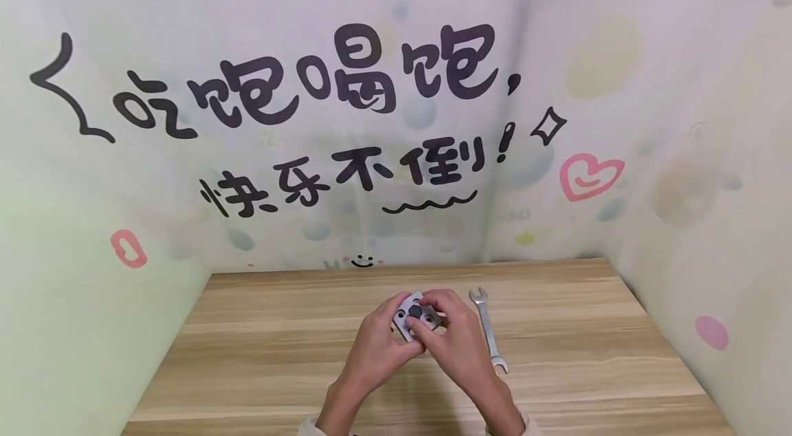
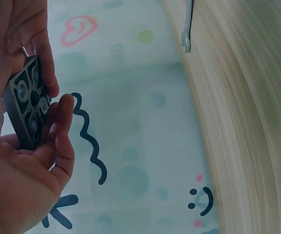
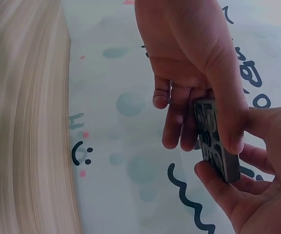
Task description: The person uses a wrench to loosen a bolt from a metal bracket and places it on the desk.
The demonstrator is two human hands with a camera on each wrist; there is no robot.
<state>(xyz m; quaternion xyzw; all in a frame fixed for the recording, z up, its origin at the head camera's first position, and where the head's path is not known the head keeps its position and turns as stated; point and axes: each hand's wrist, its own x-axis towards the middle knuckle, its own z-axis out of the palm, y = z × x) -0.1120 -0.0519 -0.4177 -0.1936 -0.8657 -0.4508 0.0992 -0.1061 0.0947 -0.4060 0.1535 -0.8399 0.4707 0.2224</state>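
Both hands hold a small square grey metal plate above the table, with round holes near its corners. A dark bolt head stands at the plate's middle in the head view. My left hand grips the plate by its left and lower edges. Thumb and forefinger of my right hand come from the right and pinch about the bolt head; their exact contact is partly hidden. In the left wrist view, the plate's other face shows dark recesses and round bosses.
A double open-ended wrench lies on the wooden table, just right of my right hand. Printed fabric walls enclose the table at the back and both sides.
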